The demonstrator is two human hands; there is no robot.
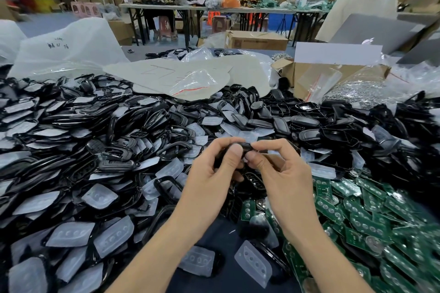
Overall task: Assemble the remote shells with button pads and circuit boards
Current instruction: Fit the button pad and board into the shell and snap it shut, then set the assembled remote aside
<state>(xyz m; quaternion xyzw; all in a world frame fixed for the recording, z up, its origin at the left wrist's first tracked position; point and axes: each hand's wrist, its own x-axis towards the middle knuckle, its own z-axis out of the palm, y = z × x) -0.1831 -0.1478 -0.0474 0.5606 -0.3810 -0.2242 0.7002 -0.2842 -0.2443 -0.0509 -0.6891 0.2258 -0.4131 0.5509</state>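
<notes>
Head view: both hands are up at centre frame over the counter. The left hand and right hand both pinch one black shell, thumbs and fingertips curled on it from either side. The shell is held between the two hands, above the heap and not resting on it. It's partly hidden by the fingers and blurred, so I can't tell whether a pad or board is seated inside.

Progress looks early or mid-batch. Large heaps are still loose:
- black shells across the left and middle
- clear pads mixed through the shells
- green boards piled at lower right, near the right forearm

Some closed-looking black units lie beyond the hands. They may be finished, but I'm not sure.

One loose pad lies on the counter between the forearms, close at hand.

This unit is probably being fitted or pressed together, with plenty left to do after it.
</notes>
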